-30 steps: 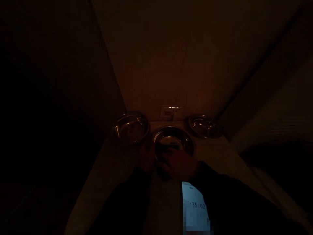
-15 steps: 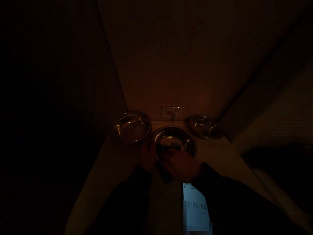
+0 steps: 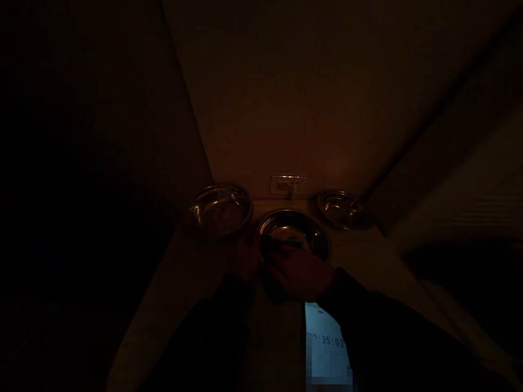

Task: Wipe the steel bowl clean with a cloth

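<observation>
In the dim head view, a round shiny metal bowl (image 3: 295,216) stands at the middle of the table. My left hand (image 3: 247,256) is at the bowl's left side, apparently gripping its rim; its fingers are barely visible in the dark. Over the bowl's near edge lies my right hand (image 3: 300,272), closed on a dark cloth (image 3: 274,291). Part of that cloth reaches into the bowl and part hangs outside, below the hand. The near part of the rim is hidden by my right hand and the cloth.
A larger metal bowl (image 3: 220,212) stands at the back left, a smaller metal dish (image 3: 343,209) at the back right. Below my right wrist lies a lit phone (image 3: 327,332) showing a timer. A wall socket (image 3: 289,185) sits behind the pale wooden table (image 3: 163,316).
The bowl and both hands have shifted very slightly in view. My right hand stays on the cloth at the near rim. The phone's timer has advanced by one second.
</observation>
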Tool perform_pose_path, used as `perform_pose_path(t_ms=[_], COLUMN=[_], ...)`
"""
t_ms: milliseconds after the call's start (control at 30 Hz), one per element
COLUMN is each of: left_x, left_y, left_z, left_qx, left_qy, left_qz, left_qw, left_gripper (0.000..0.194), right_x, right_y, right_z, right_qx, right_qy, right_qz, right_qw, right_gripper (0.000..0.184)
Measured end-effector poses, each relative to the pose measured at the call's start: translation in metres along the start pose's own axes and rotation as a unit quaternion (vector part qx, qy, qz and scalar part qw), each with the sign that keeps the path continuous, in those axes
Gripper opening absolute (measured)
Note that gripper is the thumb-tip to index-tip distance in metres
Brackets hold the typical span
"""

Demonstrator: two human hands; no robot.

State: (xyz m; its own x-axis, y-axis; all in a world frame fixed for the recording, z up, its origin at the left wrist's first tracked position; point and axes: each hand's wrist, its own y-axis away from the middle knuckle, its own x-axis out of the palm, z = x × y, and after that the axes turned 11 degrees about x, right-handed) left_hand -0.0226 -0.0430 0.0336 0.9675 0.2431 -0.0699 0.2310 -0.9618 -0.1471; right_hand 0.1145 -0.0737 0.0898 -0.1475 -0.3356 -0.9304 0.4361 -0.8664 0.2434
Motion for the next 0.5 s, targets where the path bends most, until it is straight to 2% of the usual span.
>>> perform_pose_path(t_ms=[200, 433, 500], left_x=[-0.001, -0.003, -0.004], left_y=[0.0, -0.002, -0.003], left_z=[0.002, 0.004, 0.002], left_qx=[-0.003, 0.021, 0.016], left_qy=[0.007, 0.002, -0.004], left_qz=[0.008, 0.022, 0.017], left_qw=[1.0, 1.0, 1.0], left_gripper=[0.034, 0.032, 0.033], right_x=[-0.003, 0.002, 0.002], right_y=[0.021, -0.002, -0.001], right_z=[-0.017, 0.0, -0.001], right_qx=[-0.038, -0.023, -0.027], right_qy=[0.015, 0.016, 0.018], right_qz=[0.035, -0.015, -0.014], right_qw=[0.999, 1.0, 0.999], right_gripper=[0.043, 0.044, 0.044])
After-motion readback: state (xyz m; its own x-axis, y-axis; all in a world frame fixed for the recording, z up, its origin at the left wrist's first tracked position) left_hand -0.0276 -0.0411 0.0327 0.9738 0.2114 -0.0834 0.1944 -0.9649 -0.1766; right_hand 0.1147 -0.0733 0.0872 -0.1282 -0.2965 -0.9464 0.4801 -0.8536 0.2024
